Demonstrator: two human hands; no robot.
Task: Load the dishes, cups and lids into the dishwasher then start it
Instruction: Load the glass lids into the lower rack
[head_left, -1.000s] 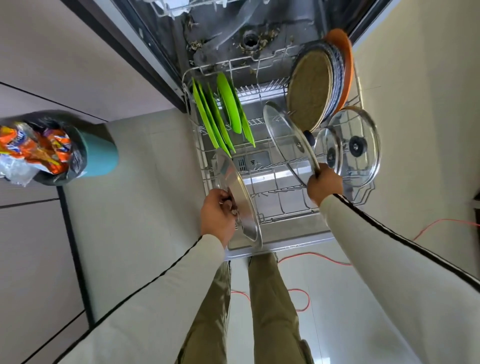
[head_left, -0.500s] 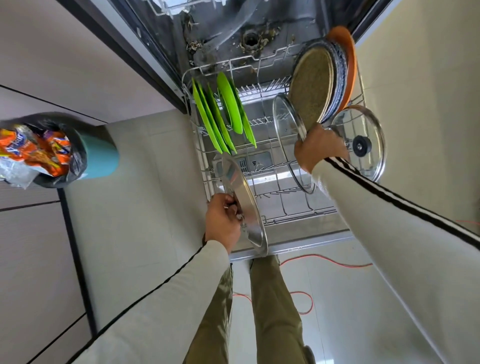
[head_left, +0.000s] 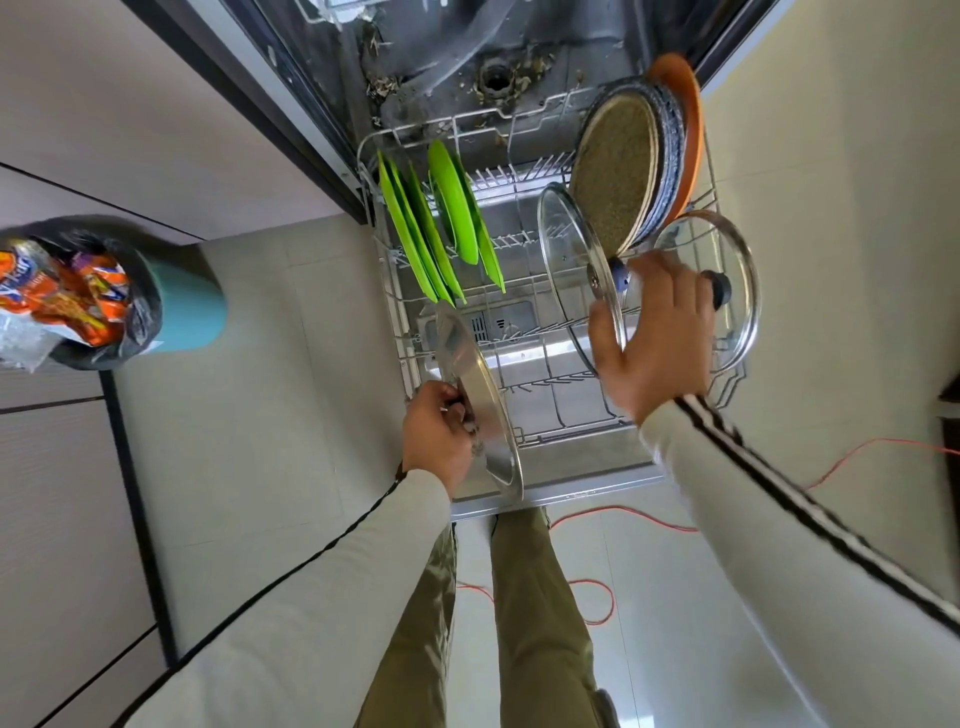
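The only print in view is on the orange snack wrappers (head_left: 62, 296) stuffed in the black-lined teal bin (head_left: 187, 312), well to the left of the rack (head_left: 550, 384); the lettering is too crumpled and blurred to read. No brand shows on the dishwasher (head_left: 493, 47), whose tub behind the rack has dark debris around its drain.

The wire rack is pulled out over the open steel door (head_left: 571, 491). In the rack's left rear rows, green plates (head_left: 447, 223) stand on edge. At its right rear, speckled plates (head_left: 618, 166) lean with an orange plate (head_left: 685, 104) behind them. A glass lid (head_left: 561, 244) stands on edge in the rack's middle right, and a second glass lid (head_left: 727, 244) stands at the right wall.

The right hand (head_left: 654, 332) is between the two glass lids, fingers spread and gripping nothing; whether it touches the nearer lid is unclear. At the rack's front left corner, the left hand (head_left: 439, 436) curls round the handle of a steel lid (head_left: 483, 400), held on edge above the rack.

Pale floor tiles (head_left: 285, 364) surround the rack, pale cabinet fronts (head_left: 104, 104) lie to its left, and an orange cable (head_left: 623, 519) trails in front of it.
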